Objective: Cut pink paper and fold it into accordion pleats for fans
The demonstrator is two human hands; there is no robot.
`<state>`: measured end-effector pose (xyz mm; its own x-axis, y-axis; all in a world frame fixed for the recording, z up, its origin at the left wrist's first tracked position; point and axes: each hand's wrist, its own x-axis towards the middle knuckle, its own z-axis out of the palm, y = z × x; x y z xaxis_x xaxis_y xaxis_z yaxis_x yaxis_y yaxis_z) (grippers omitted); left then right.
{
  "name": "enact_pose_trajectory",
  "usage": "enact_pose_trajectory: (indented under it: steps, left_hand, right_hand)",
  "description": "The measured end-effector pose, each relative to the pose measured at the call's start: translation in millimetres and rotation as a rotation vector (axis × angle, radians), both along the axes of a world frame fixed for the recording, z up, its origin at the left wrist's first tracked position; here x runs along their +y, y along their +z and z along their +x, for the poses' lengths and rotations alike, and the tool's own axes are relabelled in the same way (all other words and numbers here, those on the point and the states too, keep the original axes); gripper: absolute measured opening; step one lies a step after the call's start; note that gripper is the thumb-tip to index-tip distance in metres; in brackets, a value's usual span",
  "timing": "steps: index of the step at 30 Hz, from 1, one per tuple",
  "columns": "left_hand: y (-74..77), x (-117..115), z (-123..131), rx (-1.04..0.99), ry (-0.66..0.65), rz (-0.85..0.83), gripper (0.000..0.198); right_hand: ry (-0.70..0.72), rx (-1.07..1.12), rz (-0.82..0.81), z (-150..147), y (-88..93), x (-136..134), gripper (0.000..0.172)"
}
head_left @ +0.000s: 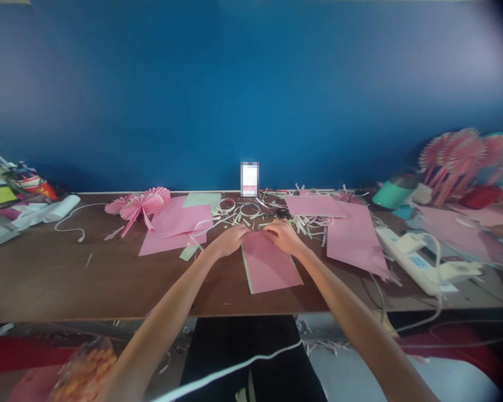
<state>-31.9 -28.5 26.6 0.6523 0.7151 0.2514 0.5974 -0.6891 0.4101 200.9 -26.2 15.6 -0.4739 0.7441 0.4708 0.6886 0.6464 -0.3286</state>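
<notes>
Plain blue wall (pixel 251 84): fills the background.
Long brown wooden table (pixel 67 279): runs along the wall.
Loose pink paper sheets (pixel 354 237): lying flat on both sides of centre.
Rectangular pink paper sheet (pixel 270 268): centre of table, near the front edge, on a pale backing sheet.
White power strip (pixel 414 259): right of the sheets.
Pleated pink paper fans (pixel 140 205): far left of centre.
Left hand (pixel 230 239), right hand (pixel 283 234): close together, fingers bent down onto the central sheet's far edge; cannot tell if they are pinching it.
Pale paper-strip scraps (pixel 305 223): just beyond the hands.
</notes>
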Motion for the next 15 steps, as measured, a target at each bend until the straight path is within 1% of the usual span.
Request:
enact_pose_trajectory:
  steps: [4, 6, 10, 15]
  left_hand:
    - [2.8, 1, -1, -0.011, 0.089, 0.003, 0.029]
    - [4.1, 0, -1, -0.041, 0.098, 0.008, 0.027]
    - [4.0, 0, 1, -0.072, 0.062, 0.011, 0.023]
    - [-2.1, 3, 3, -0.095, 0.004, 0.034, 0.021]
  right_hand:
    - [-0.031, -0.016, -0.019, 1, -1.9, 2, 0.023]
    - [-0.034, -0.058, -0.004, -1, -1.3, 1, 0.024]
    - [-0.035, -0.179, 0.074, -10, 2.6, -6, 0.027]
    - [0.033, -0.3, 0.107, -27, 4.9, -14, 0.027]
